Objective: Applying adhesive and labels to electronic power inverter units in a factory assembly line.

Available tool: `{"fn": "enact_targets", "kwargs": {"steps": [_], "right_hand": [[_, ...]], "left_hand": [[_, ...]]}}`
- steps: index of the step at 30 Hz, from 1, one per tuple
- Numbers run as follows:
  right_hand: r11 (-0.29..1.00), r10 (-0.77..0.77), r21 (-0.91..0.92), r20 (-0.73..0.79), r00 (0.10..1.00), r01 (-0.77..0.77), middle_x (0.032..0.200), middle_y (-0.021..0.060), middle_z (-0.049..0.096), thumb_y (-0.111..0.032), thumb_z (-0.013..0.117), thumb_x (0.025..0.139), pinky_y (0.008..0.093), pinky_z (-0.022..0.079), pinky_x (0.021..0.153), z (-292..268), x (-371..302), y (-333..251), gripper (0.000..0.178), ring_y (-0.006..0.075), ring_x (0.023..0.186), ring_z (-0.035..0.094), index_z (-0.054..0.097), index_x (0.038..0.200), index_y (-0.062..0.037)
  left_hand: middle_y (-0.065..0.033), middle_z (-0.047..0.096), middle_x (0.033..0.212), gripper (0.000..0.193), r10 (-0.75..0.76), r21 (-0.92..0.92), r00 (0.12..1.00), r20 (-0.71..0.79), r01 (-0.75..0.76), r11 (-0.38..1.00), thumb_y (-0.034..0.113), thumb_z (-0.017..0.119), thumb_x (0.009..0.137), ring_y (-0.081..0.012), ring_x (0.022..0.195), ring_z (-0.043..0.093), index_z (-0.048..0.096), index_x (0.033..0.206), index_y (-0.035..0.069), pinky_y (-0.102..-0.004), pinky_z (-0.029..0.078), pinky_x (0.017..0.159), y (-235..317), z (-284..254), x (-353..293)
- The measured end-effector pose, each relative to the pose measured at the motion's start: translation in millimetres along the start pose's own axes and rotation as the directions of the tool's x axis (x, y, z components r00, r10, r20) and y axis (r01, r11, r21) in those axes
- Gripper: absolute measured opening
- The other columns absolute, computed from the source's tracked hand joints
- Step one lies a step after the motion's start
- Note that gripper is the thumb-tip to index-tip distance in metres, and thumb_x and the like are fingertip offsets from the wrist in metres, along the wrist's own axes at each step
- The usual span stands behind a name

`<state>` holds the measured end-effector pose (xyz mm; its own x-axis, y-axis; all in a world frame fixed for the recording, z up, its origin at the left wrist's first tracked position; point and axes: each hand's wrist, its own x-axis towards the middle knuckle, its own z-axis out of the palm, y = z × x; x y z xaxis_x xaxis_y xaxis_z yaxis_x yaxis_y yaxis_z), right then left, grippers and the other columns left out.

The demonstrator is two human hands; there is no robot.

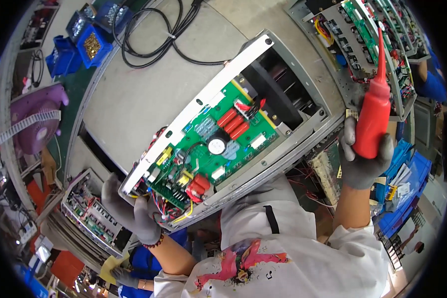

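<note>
A metal chassis [198, 104] with a green circuit board [211, 149] inside lies slanted on the bench in front of me. The board carries red cylinders, a round black-and-white part and coloured wires; a dark fan-like part fills the far right end. My left hand [129, 211], in a grey glove, grips the chassis at its near left corner, thumb on the near side. Off to the right, my gloved right hand [365, 159] is wrapped round a red squeeze bottle [374, 116], whose long nozzle points upward. The bottle is apart from the chassis.
Behind the chassis lies a coiled black cable [156, 42]. Blue bins [92, 47] of small hardware and a purple fan [37, 119] stand to the left. Similar open units [352, 39] fill the far right, another [92, 213] the lower left. A co-worker's gloved hand [124, 277] shows there.
</note>
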<state>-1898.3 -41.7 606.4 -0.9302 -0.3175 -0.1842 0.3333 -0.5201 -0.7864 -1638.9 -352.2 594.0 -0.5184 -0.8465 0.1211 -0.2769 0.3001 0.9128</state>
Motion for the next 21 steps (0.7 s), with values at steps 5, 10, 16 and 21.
{"fn": "enact_targets", "kwargs": {"steps": [5,10,16,21], "right_hand": [[0.997,-0.071,-0.010,-0.095,0.993,0.071,0.128,0.0242,0.048,-0.032,0.067,0.078,0.0237,0.045,0.060,-18.8,-27.9,5.8,0.081,0.0166,0.074,0.050,0.030,0.140,0.0052],[0.994,-0.051,-0.099,-0.010,0.999,0.050,0.115,0.0224,0.053,-0.033,0.071,0.075,0.0225,0.044,0.048,-12.5,-40.2,10.6,0.078,0.0157,0.060,0.050,0.035,0.136,0.0012],[0.999,-0.032,0.022,-0.016,0.999,0.032,0.097,0.0178,0.058,-0.042,0.067,0.081,0.0247,0.037,0.035,-13.2,-39.6,13.5,0.072,0.0137,0.045,0.043,0.038,0.132,-0.0005],[0.987,-0.012,0.160,0.063,0.998,0.002,0.086,0.0112,0.056,-0.045,0.066,0.083,0.0248,0.030,0.036,-11.0,-30.6,20.8,0.072,0.0126,0.044,0.036,0.041,0.131,0.0024]], "left_hand": [[-0.0258,0.044,0.135,0.070,0.247,0.503,0.931,0.270,-0.355,0.788,0.020,0.066,0.070,-0.0392,0.126,0.043,0.043,0.129,-0.008,-0.0464,0.029,0.108,58.1,20.4,4.3],[-0.0195,0.056,0.114,0.079,0.144,0.617,0.842,0.520,-0.487,0.618,0.031,0.078,0.064,-0.0366,0.105,0.053,0.047,0.129,-0.002,-0.0444,0.041,0.090,68.0,50.0,20.1],[-0.0151,0.060,0.098,0.073,-0.020,0.579,0.867,0.498,-0.315,0.752,0.035,0.080,0.064,-0.0316,0.093,0.058,0.054,0.122,0.000,-0.0408,0.046,0.079,64.3,54.3,33.8],[-0.0169,0.061,0.096,0.074,0.052,0.637,0.853,0.520,-0.428,0.641,0.042,0.081,0.065,-0.0317,0.088,0.060,0.054,0.119,-0.001,-0.0404,0.047,0.078,71.7,67.7,32.8]]}}
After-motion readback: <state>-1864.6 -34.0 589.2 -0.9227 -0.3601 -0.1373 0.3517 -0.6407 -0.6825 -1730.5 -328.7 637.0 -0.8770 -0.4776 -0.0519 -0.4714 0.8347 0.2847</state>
